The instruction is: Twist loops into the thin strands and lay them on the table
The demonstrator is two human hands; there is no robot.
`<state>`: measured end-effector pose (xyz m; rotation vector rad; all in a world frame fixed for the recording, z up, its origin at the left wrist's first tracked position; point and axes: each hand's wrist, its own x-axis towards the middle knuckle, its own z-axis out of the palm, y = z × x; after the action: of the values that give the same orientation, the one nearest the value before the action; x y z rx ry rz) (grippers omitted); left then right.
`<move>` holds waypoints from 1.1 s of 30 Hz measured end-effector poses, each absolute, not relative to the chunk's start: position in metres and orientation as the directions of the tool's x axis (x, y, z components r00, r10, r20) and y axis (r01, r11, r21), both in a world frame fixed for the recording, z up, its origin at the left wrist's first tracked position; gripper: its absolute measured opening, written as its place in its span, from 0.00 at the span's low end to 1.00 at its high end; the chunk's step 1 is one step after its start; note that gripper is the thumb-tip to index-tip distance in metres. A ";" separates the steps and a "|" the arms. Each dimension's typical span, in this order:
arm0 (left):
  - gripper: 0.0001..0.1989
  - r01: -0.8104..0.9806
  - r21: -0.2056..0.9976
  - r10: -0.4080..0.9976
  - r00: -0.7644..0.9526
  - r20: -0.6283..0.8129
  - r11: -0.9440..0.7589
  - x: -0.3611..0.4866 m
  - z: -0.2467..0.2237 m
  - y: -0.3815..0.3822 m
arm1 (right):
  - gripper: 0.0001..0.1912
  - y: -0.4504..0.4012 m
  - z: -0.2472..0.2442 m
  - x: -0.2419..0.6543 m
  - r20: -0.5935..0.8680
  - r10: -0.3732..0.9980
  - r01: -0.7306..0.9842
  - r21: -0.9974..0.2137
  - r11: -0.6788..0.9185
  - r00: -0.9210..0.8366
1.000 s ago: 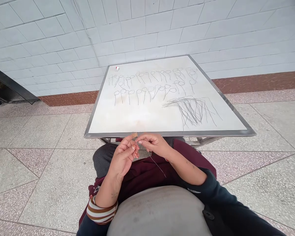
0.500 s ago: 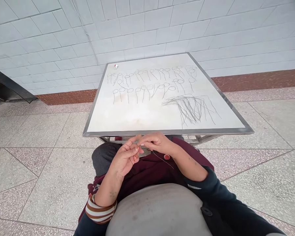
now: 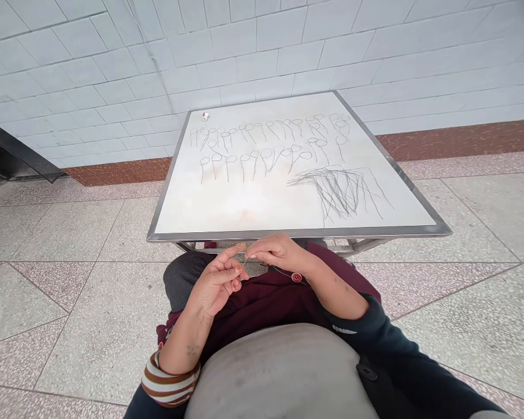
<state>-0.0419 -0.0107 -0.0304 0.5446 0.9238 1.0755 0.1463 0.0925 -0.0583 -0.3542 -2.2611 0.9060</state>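
Observation:
Just in front of the table's near edge, over my lap, both hands work on one thin wire [image 3: 282,270]. My left hand [image 3: 216,284] pinches it between thumb and finger. A tan wrap or tape covers one of the left fingertips. Close by on the right, my right hand [image 3: 277,252] grips the wire with its fingers bent downward, and a loose end trails below this hand. The part of the wire between the fingers is thin and hard to make out.
A white table [image 3: 244,201] with a metal rim stands ahead. Rows of wires with looped ends [image 3: 244,160] lie on it, with a pile of loose wires [image 3: 343,189] at right. A small white-and-red object [image 3: 205,116] sits at the far left corner. Behind is a tiled wall [image 3: 279,58].
My left hand has shifted slightly left and down, away from my right hand, widening the gap between them. The trailing wire end has drawn in toward my right hand, which stays nearly in place.

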 end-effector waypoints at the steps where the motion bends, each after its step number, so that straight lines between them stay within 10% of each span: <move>1: 0.24 -0.498 0.769 0.915 0.171 -0.366 0.401 -0.044 -0.031 -0.012 | 0.13 0.093 -0.059 0.146 0.484 0.464 0.006 -0.687 0.727 -0.742; 14: 0.25 -0.296 0.877 0.917 -0.009 -0.399 0.379 -0.074 -0.041 -0.033 | 0.12 0.105 -0.058 0.165 0.327 0.759 0.114 -0.879 0.464 -0.563; 33: 0.26 -0.409 0.815 0.912 0.171 -0.373 0.410 -0.036 -0.021 -0.006 | 0.13 0.088 -0.063 0.144 0.410 0.567 0.039 -0.785 0.618 -0.714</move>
<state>-0.0360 -0.0062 -0.0213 0.6250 0.9887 1.0294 0.1445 0.0879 -0.0627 -0.4742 -2.1844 1.0395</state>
